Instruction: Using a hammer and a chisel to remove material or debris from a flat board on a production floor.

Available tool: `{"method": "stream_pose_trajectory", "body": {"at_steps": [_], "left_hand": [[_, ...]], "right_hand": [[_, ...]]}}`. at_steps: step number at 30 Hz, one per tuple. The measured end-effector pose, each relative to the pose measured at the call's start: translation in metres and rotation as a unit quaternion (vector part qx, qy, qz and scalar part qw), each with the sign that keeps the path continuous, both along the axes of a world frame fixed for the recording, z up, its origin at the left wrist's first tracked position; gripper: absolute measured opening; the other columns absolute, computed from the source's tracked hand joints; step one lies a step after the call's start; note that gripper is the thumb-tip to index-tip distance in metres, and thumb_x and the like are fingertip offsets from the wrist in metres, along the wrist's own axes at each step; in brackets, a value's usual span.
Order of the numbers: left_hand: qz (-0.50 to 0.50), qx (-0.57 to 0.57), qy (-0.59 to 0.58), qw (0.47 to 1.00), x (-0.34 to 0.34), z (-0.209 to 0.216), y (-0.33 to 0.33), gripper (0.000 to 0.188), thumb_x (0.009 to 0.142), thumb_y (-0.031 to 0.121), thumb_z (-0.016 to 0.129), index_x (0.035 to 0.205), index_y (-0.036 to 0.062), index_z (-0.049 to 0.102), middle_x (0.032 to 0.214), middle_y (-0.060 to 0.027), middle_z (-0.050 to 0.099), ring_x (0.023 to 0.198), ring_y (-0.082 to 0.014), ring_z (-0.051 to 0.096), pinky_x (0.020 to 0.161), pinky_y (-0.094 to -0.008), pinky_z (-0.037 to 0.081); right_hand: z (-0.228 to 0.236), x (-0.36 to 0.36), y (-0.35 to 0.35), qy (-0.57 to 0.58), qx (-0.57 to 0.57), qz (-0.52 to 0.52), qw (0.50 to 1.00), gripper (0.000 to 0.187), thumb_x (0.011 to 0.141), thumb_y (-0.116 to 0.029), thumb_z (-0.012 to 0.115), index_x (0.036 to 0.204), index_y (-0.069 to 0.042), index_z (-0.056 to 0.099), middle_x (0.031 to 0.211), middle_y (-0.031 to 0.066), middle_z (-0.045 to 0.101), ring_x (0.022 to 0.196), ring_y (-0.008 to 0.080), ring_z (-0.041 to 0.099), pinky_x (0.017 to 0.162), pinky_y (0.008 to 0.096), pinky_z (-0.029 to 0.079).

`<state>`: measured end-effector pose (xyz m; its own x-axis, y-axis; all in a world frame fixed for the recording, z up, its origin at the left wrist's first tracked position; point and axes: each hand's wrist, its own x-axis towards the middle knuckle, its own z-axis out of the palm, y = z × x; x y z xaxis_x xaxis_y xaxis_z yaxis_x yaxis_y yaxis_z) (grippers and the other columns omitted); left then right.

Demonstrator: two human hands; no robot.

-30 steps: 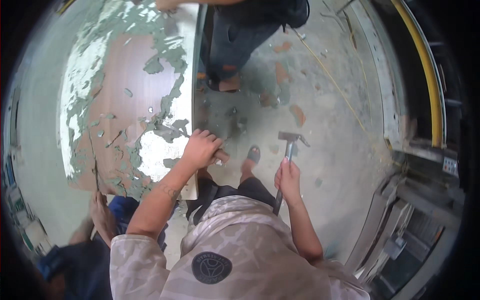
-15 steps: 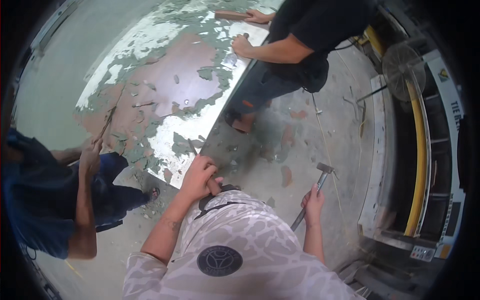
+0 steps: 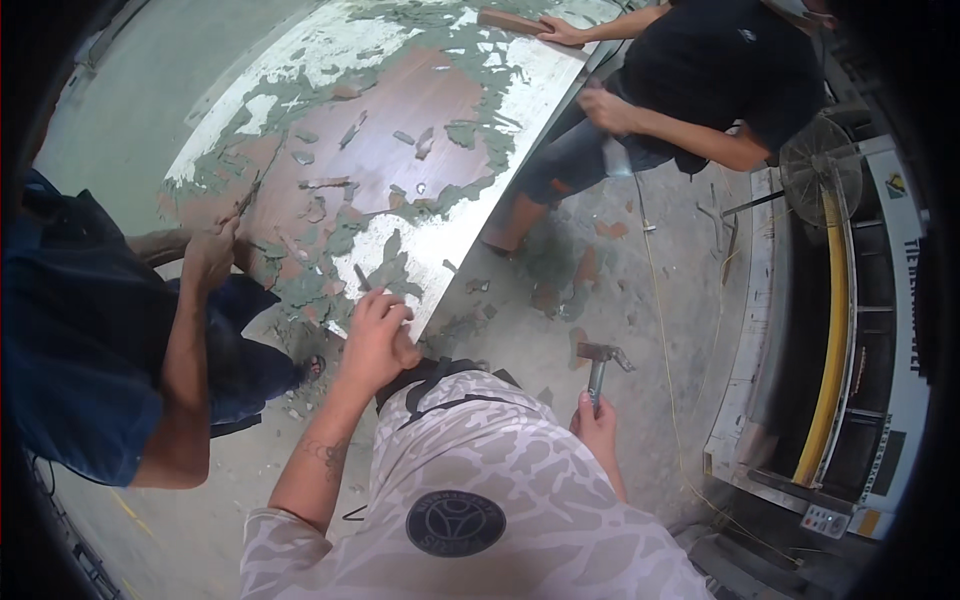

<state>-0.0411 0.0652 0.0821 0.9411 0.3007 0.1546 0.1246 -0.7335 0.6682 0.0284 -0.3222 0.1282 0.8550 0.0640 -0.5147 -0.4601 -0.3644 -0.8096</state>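
My left hand (image 3: 375,338) is wrapped round a chisel (image 3: 406,351) with a brown handle, at the near corner of a large panel (image 3: 440,255). The dark blade points toward the panel; whether its tip touches cannot be told. Flaking green and brown layers cover part of the panel's white surface. Off to the right, away from the panel, my right hand (image 3: 597,428) is closed on the handle of a hammer (image 3: 596,382), its head up.
At left a co-worker (image 3: 80,340) holds a thin pointed tool (image 3: 248,198) over the panel. Another co-worker (image 3: 715,85) stands beyond the right edge, one hand at a brown block (image 3: 520,22). Chips litter the floor. A fan (image 3: 820,165) and yellow-edged machine (image 3: 830,350) stand right.
The far co-worker has straightened and moved right, one hand lifting off the panel with a blurred clear-ended tool. My hammer has shifted left. My left hand still grips the chisel near the panel.
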Motion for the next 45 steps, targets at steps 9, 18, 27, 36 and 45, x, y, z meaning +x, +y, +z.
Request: {"method": "stream_pose_trajectory", "body": {"at_steps": [9, 18, 27, 36, 45], "left_hand": [[0.023, 0.05, -0.019, 0.998, 0.026, -0.026, 0.007, 0.013, 0.076, 0.01, 0.072, 0.087, 0.011, 0.065, 0.09, -0.0073, 0.056, 0.101, -0.0313, 0.057, 0.107, -0.0584, 0.036], [-0.011, 0.034, -0.121, 0.992, 0.049, -0.055, 0.025, 0.031, 0.073, 0.017, 0.085, 0.07, 0.0086, 0.055, 0.071, -0.0065, 0.049, 0.067, -0.0293, 0.051, 0.066, -0.0397, 0.039], [0.13, 0.135, -0.208, 0.96, 0.091, -0.087, 0.011, 0.034, 0.078, 0.021, 0.08, 0.066, 0.0135, 0.049, 0.064, -0.0031, 0.044, 0.06, -0.0242, 0.047, 0.059, -0.0363, 0.034], [0.186, 0.144, -0.248, 0.94, 0.107, -0.087, 0.013, 0.029, 0.074, 0.018, 0.078, 0.065, 0.013, 0.051, 0.06, -0.0023, 0.045, 0.054, -0.0232, 0.047, 0.054, -0.0365, 0.035], [0.204, 0.14, -0.221, 0.943, 0.113, -0.088, 0.011, 0.026, 0.064, 0.017, 0.079, 0.066, 0.0153, 0.053, 0.06, -0.0008, 0.044, 0.054, -0.0219, 0.047, 0.054, -0.0356, 0.034]], "right_hand": [[-0.018, 0.014, 0.044, 0.044, -0.016, 0.063, 0.997, 0.031, 0.108, -0.028, 0.056, 0.086, -0.008, 0.048, 0.056, -0.0017, 0.047, 0.042, 0.0079, 0.043, 0.038, 0.0264, 0.034], [-0.041, 0.051, 0.113, 0.091, 0.125, 0.111, 0.982, 0.044, 0.109, -0.047, 0.048, 0.086, -0.009, 0.042, 0.059, -0.0012, 0.035, 0.045, 0.0082, 0.032, 0.039, 0.0253, 0.027], [-0.026, 0.088, 0.166, -0.001, 0.179, 0.241, 0.954, 0.057, 0.105, -0.061, 0.043, 0.096, -0.005, 0.043, 0.063, 0.0026, 0.038, 0.046, 0.0098, 0.033, 0.04, 0.0258, 0.027], [0.001, 0.108, 0.163, -0.014, 0.167, 0.229, 0.959, 0.056, 0.106, -0.06, 0.043, 0.097, -0.004, 0.044, 0.062, 0.0005, 0.035, 0.045, 0.0082, 0.03, 0.038, 0.0255, 0.026], [0.005, 0.119, 0.178, -0.014, 0.204, 0.199, 0.958, 0.058, 0.106, -0.06, 0.043, 0.095, -0.003, 0.041, 0.061, 0.0007, 0.035, 0.045, 0.0076, 0.029, 0.039, 0.0245, 0.025]]}}
